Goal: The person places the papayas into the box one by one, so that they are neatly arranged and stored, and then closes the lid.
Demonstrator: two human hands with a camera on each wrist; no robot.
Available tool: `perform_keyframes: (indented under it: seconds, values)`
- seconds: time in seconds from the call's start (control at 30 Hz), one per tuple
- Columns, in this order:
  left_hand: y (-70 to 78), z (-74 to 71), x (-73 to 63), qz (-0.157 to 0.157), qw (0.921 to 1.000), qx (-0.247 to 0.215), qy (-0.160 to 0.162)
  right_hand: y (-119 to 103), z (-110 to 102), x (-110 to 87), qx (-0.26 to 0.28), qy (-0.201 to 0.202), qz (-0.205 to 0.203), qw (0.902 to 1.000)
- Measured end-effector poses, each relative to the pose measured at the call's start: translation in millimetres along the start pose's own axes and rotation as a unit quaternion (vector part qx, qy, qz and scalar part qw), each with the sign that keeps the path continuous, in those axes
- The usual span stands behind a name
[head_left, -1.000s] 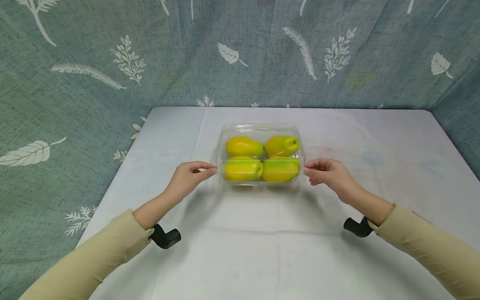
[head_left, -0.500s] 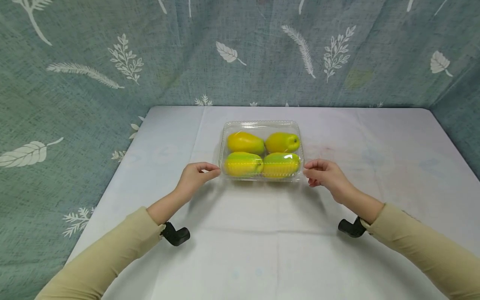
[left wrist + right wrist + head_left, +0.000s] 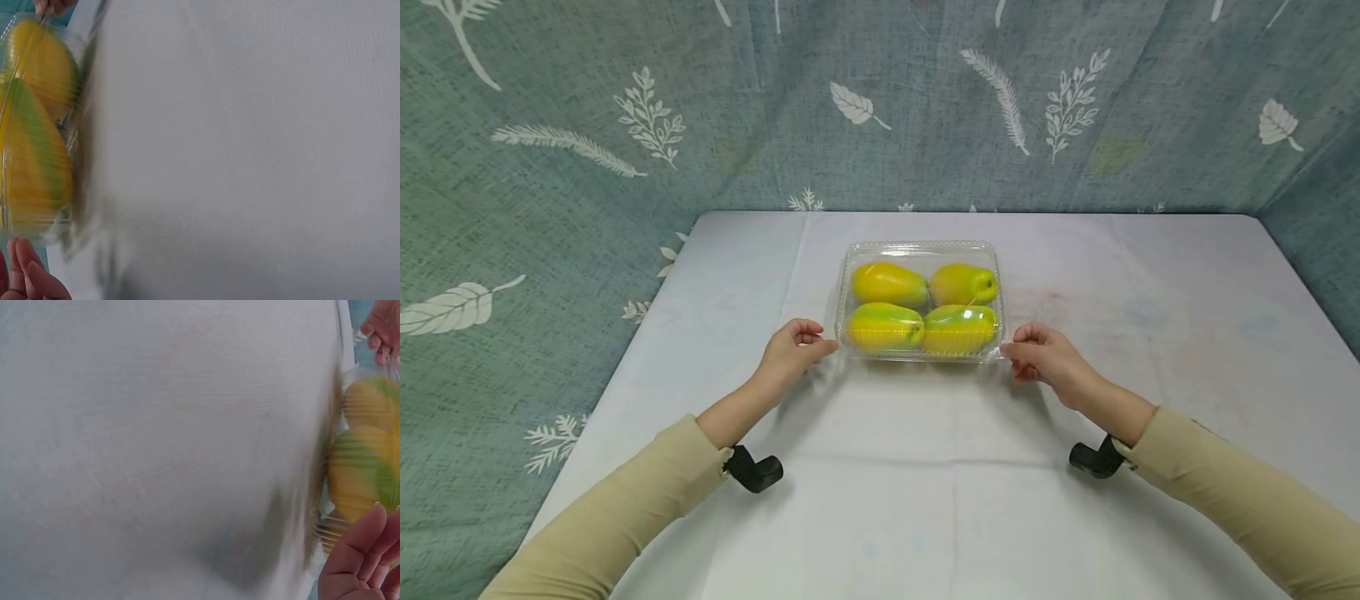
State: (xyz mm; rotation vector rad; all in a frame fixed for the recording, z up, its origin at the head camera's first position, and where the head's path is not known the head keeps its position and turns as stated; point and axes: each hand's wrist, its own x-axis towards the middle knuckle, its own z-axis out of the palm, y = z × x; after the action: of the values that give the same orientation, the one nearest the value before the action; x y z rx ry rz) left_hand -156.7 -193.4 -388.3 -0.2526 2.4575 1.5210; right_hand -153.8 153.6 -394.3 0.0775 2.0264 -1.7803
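Observation:
A clear plastic clamshell box (image 3: 917, 252) with a ridged rim lies on the white-covered table. Several yellow-green fruits (image 3: 889, 285), shaped like mangoes or papayas, sit inside in two rows under the lid. My left hand (image 3: 786, 354) is at its near left corner, thumb tip on the rim and fingers curled. At the near right corner my right hand (image 3: 1051, 362) grips the rim likewise, its thumb (image 3: 369, 528) along the edge. In the left wrist view the left fingertips (image 3: 28, 250) are close against the box's end. Fingertip contact is partly hidden.
White cloth (image 3: 880, 467) covers the table, with a crease across it. Behind its far edge hangs a green-grey curtain (image 3: 917, 108) with white leaf prints, which also runs down the left side. Each wrist carries a black camera mount (image 3: 758, 471).
Over the last second the box has moved slightly away and its lid ridge looks lower. The left hand has come inward; lately both hands' fingers have spread a little from their thumbs.

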Motion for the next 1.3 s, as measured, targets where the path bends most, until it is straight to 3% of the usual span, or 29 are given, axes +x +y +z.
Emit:
perform_keyframes:
  seconds: [0.2,0.3,0.47,0.53,0.67,0.77,1.07,1.3]
  values:
    - [-3.6,0.0,1.7,-0.032,0.9984,-0.021,-0.042,1,2,0.9,-0.007,-0.025,0.038,0.9989]
    - [-5.2,0.3,1.8,-0.036,0.9968,-0.033,-0.063,3,3,2.5,-0.009,-0.063,0.047,0.9969]
    - [-6.8,1.7,1.7,-0.040,0.9917,-0.082,-0.090,9,8,6.5,0.040,-0.137,0.033,0.9893]
    - [-7.2,2.3,1.8,-0.039,0.9893,-0.099,-0.099,12,9,7.2,0.072,-0.148,0.030,0.9860]
    - [-7.2,3.9,2.0,-0.040,0.9863,-0.116,-0.110,14,10,6.8,0.108,-0.144,0.026,0.9833]
    - [-7.7,5.0,2.9,-0.037,0.9865,-0.117,-0.109,13,10,6.1,0.106,-0.135,0.019,0.9849]
    - [-4.4,9.8,3.1,-0.036,0.9879,-0.123,-0.087,10,14,3.0,0.088,-0.087,0.010,0.9922]
    - [-4.5,10.5,5.4,-0.031,0.9872,-0.139,-0.072,9,16,4.3,0.106,-0.085,-0.002,0.9908]
